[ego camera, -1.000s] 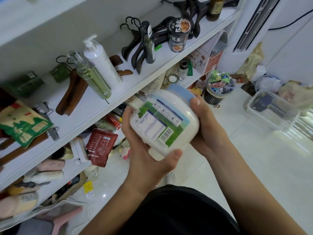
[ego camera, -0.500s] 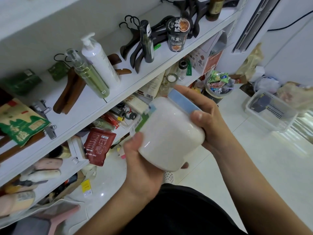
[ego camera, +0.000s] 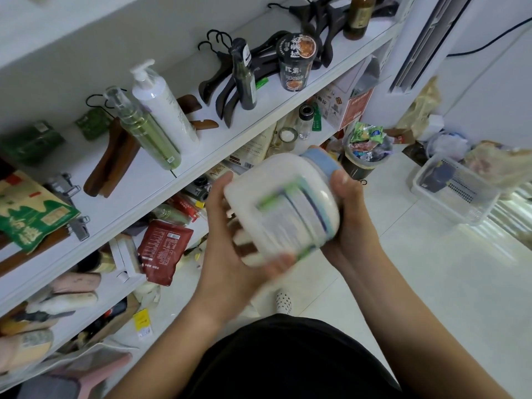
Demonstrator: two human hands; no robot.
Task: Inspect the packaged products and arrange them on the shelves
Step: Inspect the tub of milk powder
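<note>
Both hands hold a white jar with a pale blue lid, in front of the shelves: left hand wraps its base, right hand clasps the lid end. Its green-edged label, turned away half a second ago, faces up again, blurred beyond reading

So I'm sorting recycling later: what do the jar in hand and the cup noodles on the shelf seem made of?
The white jar looks like opaque, slightly glossy plastic with a pale blue plastic lid and a printed label. The noodle cup is probably coated paper with a printed film lid; hard to confirm.
</note>
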